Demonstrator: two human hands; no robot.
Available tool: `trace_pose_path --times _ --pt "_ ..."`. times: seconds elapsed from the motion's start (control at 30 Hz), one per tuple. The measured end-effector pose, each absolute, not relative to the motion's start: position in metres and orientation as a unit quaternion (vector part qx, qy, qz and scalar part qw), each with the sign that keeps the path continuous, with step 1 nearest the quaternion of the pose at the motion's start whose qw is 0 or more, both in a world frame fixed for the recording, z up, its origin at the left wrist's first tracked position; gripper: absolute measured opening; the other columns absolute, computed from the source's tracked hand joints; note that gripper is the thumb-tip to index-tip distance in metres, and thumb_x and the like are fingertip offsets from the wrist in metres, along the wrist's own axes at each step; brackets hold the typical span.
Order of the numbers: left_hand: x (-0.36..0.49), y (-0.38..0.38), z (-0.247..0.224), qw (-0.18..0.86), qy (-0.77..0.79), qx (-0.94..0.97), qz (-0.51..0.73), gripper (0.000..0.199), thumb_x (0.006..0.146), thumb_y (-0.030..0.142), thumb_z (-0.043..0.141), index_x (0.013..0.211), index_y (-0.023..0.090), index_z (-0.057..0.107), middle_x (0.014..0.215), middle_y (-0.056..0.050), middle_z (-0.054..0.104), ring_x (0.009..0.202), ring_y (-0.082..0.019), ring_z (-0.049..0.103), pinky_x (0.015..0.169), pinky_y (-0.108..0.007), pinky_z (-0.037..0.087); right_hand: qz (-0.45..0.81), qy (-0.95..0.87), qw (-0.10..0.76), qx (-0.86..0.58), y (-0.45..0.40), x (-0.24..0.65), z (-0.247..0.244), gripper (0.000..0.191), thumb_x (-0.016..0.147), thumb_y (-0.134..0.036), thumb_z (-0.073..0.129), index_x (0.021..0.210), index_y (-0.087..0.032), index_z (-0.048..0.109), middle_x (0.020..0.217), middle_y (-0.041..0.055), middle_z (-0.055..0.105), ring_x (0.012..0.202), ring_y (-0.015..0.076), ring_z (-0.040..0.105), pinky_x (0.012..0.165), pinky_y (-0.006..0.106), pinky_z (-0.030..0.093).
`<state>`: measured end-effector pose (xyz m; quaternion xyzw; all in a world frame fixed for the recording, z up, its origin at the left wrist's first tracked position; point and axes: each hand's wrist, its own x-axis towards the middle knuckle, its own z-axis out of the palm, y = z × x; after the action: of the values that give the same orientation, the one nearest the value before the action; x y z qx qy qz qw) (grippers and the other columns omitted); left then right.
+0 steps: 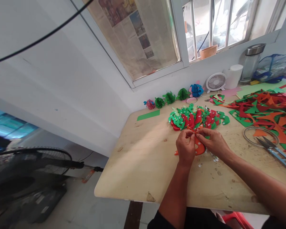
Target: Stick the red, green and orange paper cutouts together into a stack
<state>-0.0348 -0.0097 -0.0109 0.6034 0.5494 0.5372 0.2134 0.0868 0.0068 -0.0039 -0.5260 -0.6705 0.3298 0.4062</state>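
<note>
Your left hand [187, 146] and right hand [213, 141] both pinch the orange paper [200, 149] between their fingers, over the counter [143, 162] below and right of frame centre, so grip lightly to avoid creasing it.

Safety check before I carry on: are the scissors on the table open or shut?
Open, slightly: the scissors lie with their dark blades apart at the tips, a narrow gap showing between them.
</note>
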Motion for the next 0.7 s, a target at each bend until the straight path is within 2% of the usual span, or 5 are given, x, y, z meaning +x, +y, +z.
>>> trace_pose_path --times 0.17,0.37,0.7 --pt "-0.0356 -0.0094 -0.0116 0.211 0.550 0.614 0.526 0.009 0.080 0.019 0.053 0.083 0.017 0.061 0.080 -0.003 0.065 0.077 -0.014 0.060 0.072 -0.025 0.046 0.332 -0.667 0.406 -0.529 0.0061 0.0862 -0.0032 0.019 0.076 -0.033 0.050 0.076 -0.019 0.064 0.075 0.0032 0.070 0.073 0.0186 0.062 0.065 0.026 0.045" --pt "-0.0368 -0.0097 -0.0111 0.216 0.550 0.620 0.516 0.009 0.079 0.018 0.053 0.082 0.017 0.061 0.080 -0.003 0.065 0.078 -0.014 0.060 0.073 -0.026 0.046 0.323 -0.676 0.406 -0.523 0.0063 0.0865 -0.0041 0.019 0.076 -0.032 0.049 0.073 -0.020 0.063 0.070 0.0019 0.068 0.068 0.0173 0.061 0.062 0.025 0.044" --pt "-0.0347 -0.0098 -0.0102 0.222 0.557 0.602 0.527 0.004 0.076 0.016 0.054 0.075 0.017 0.058 0.074 -0.001 0.063 0.072 -0.013 0.059 0.068 -0.023 0.045 0.333 -0.668 0.403 -0.529 0.0074 0.0865 -0.0051 0.019 0.075 -0.032 0.049 0.074 -0.019 0.063 0.070 0.0025 0.069 0.069 0.0177 0.061 0.062 0.026 0.044"
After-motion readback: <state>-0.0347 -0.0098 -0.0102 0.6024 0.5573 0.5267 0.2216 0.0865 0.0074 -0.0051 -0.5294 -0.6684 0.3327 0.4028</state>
